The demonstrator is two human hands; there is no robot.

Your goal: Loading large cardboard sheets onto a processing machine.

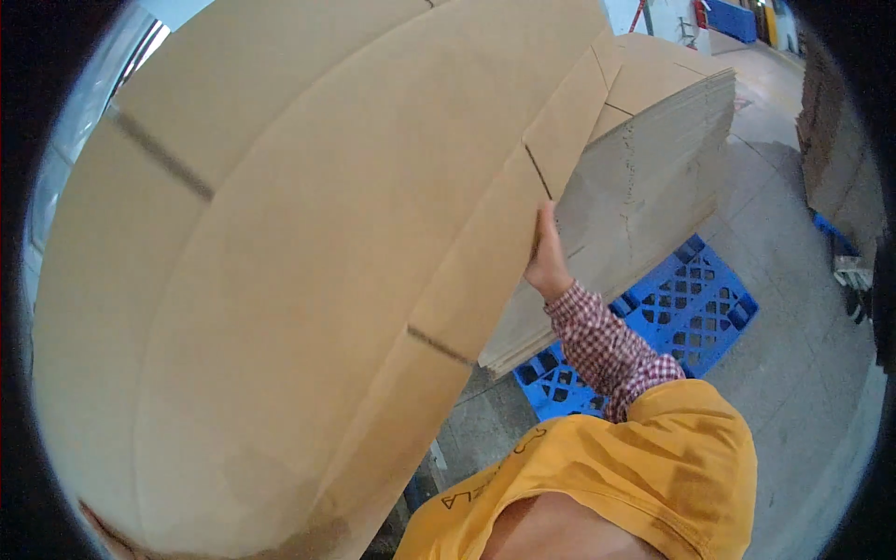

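A large flat cardboard sheet, brown with creases and dark slots, fills the left and middle of the view, tilted up in front of me. My right hand grips its right edge; the fingers are partly hidden by the board. A checked sleeve covers that forearm. My left hand cannot be made out; only a small dark reddish patch shows at the sheet's lower left corner. Just beyond my right hand lies a thick stack of cardboard sheets, its layered side facing me.
The stack rests on a blue plastic pallet, which sticks out towards me on the grey floor. Another cardboard pile stands at the far right, with some blue beneath it. A blue object lies at the back.
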